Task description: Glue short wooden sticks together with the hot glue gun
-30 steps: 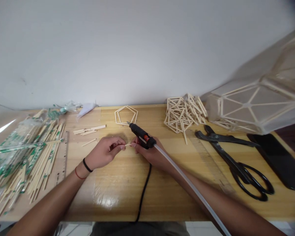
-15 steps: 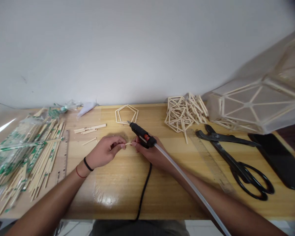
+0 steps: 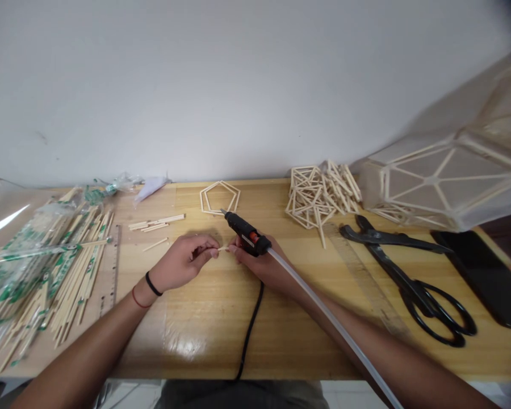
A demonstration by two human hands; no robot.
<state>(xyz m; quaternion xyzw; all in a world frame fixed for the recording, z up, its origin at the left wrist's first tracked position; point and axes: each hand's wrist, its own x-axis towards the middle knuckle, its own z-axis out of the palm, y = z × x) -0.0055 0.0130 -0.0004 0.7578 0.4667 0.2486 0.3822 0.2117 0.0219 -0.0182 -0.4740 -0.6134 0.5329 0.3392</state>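
Note:
Between my two hands runs a short wooden stick [image 3: 223,248]. The fingertips of my left hand [image 3: 186,258], closed in a pinch, grip one end of it. My right hand [image 3: 262,264] is closed around a black hot glue gun [image 3: 247,232], and its thumb and fingertip meet the stick's other end. The gun's nozzle points up and left, and a long translucent glue stick [image 3: 323,312] trails from its back. Just beyond the nozzle lies a pentagon frame of sticks [image 3: 202,200]. Several loose cut sticks [image 3: 157,222] rest beyond my left hand.
Bundles of bagged chopsticks [image 3: 68,267] cover the left side, with a clear ruler [image 3: 114,267] alongside. A pile of stick frames [image 3: 309,196], another ruler [image 3: 368,278], black scissors [image 3: 417,289], a phone [image 3: 481,278] and a covered stick lantern [image 3: 434,182] occupy the right. A black cord [image 3: 252,329] crosses the table's front.
Almost nothing differs. Both hands keep their hold on the stick and the glue gun, and the view has shifted very slightly.

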